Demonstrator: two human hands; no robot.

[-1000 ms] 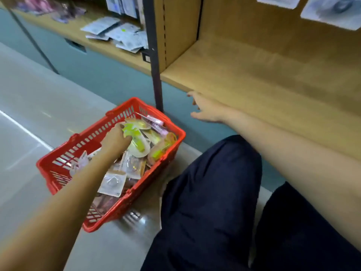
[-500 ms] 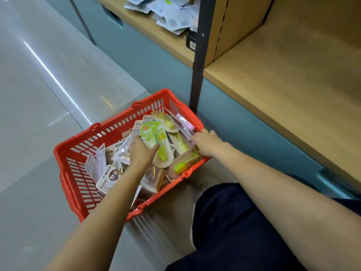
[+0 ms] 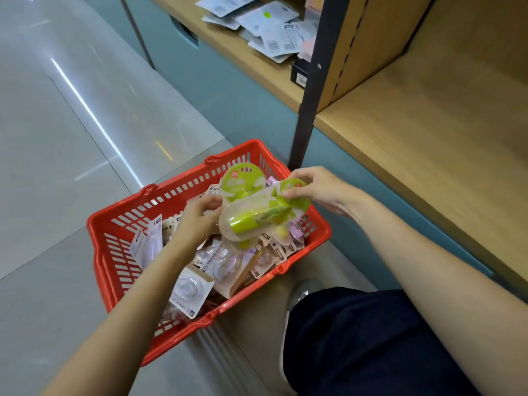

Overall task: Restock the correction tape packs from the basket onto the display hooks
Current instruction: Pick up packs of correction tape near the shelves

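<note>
left hand [image 3: 200, 217] pinching green correction tape packs [image 3: 251, 207] at their near-left end | right hand [image 3: 317, 188] gripping far-right card | packs lying left-right above red basket [image 3: 114, 224] | hooks out of view

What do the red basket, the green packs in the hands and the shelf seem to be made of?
Basket: looks like moulded plastic, glossy red, with slotted walls. Green packs: apparently printed card backs under clear, shiny plastic blisters that catch the light. Shelf: wood-look board, matte with a pale grain; whether solid wood or laminate cannot be told.
</note>
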